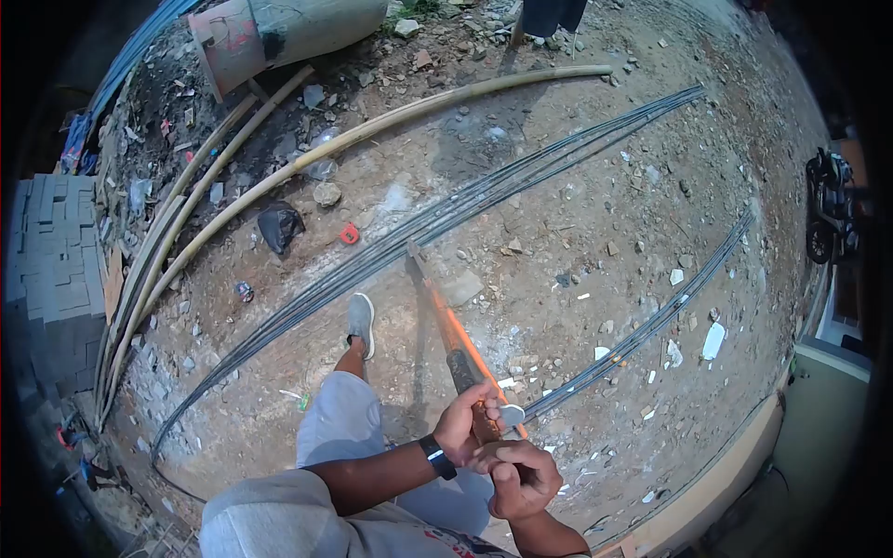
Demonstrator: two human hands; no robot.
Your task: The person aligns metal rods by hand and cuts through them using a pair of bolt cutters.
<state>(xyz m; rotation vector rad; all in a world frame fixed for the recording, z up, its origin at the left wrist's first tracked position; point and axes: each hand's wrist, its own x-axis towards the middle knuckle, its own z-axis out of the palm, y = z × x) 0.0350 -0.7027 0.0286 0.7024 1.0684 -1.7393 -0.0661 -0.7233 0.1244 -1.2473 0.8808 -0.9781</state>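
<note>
A long bolt cutter (453,325) with orange handles slants away from me, its dark jaws at the steel rods (372,256) on the ground. Around the lower part of its dark-gripped handle, my left hand (462,420), below a black wristwatch (437,457), has its fingers curled. My right hand (523,479) is closed just beside the left, by the handle's lower end; what lies in its fingers is hidden. A small round whitish disc (512,415) shows next to the hands.
Curved bamboo poles (372,127) lie beyond the rods. A second rod bundle (651,325) lies at right. Further off are a black plastic bag (279,227), a red tape measure (349,233), a large drum (302,33), stacked paving blocks (58,246) and a motorcycle (828,205).
</note>
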